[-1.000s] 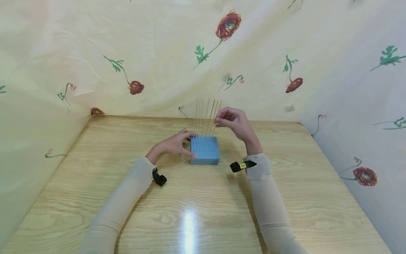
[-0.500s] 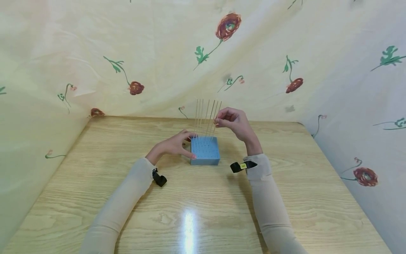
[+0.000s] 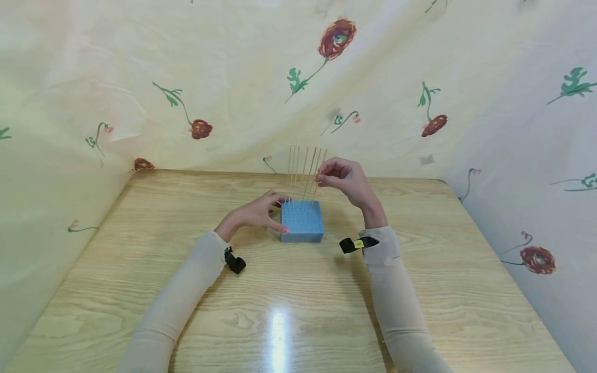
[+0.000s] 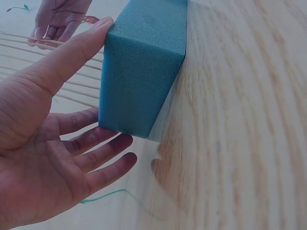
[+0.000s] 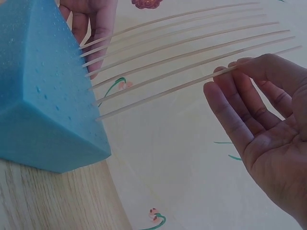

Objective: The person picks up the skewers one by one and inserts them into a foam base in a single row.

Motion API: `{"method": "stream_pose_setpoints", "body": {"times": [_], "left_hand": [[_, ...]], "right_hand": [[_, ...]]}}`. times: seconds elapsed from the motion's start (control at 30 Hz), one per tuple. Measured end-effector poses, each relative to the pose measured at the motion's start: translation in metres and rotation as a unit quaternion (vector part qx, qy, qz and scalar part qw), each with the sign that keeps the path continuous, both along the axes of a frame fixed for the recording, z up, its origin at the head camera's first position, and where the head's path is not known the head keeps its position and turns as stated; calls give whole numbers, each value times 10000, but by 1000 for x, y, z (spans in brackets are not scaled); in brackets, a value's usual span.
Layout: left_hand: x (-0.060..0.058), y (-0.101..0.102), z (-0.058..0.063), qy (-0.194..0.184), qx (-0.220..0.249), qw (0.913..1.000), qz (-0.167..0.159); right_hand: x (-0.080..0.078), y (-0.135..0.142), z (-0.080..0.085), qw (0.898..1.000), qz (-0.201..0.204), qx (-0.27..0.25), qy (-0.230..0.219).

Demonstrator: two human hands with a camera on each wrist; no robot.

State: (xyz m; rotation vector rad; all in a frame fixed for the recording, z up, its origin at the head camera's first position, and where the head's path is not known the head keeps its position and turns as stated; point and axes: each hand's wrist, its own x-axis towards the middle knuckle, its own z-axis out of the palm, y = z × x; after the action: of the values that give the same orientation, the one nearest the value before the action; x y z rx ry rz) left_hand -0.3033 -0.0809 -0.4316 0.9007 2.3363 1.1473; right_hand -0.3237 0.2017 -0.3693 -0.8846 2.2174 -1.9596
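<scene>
A blue foam block [image 3: 301, 223] dotted with small holes sits on the table, with a row of thin wooden skewers [image 3: 305, 171] standing in its far edge. My left hand [image 3: 256, 211] holds the block at its left side, thumb on the near top edge and fingers round the back corner. In the left wrist view, the thumb [image 4: 72, 52] lies along the block's edge. My right hand [image 3: 346, 180] pinches the rightmost skewer [image 5: 163, 96] partway up between thumb and forefinger. That skewer's lower end is in the foam in the right wrist view.
The wood-grain table [image 3: 298, 290] reaches back to a cream flowered cloth [image 3: 242, 93] hung behind, with more cloth at both sides. Black wrist cameras [image 3: 235, 262] are strapped over the sleeves. A bright light reflection [image 3: 278, 336] shows on the near tabletop.
</scene>
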Motion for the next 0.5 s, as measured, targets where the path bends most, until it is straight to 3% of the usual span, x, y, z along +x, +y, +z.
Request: {"method": "stream_pose_setpoints", "body": {"times": [0.3,0.5], "left_hand": [[-3,0,-3,-20,-68,10000,-58],[-5,-7,-4,-191,48,9997,115]], "right_hand": [[1,4,-2,9999,-80,63,59],[1,7,0,9996,-227,104,126]]}}
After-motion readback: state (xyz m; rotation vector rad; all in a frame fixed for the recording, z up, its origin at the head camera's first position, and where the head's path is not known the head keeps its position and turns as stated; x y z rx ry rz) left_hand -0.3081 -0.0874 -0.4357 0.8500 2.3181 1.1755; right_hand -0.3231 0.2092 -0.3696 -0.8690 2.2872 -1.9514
